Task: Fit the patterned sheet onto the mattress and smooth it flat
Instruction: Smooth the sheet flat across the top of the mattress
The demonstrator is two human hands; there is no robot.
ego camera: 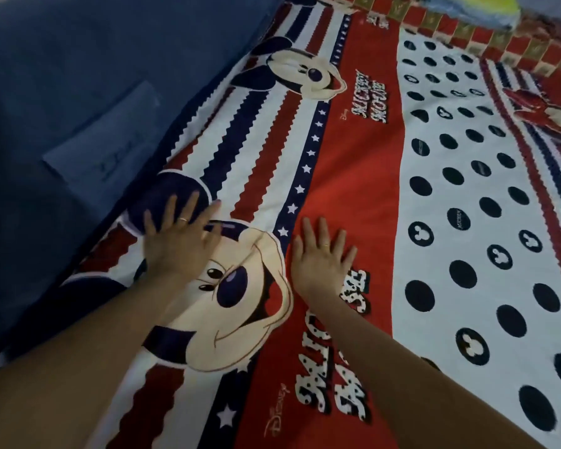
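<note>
Smoothing step in hand. The left hand (pixel 178 241) and right hand (pixel 321 257) lie flat, fingers spread, grasping nothing, pressing the patterned sheet (pixel 347 176), which covers the mattress beside a blue wall (pixel 62 92). Next move likely: sweep both palms outward toward the far border.

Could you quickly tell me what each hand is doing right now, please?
Left hand: open, fingers spread, pressing flat on the patterned sheet.
Right hand: open, fingers spread, flat on the sheet's red band.
</note>
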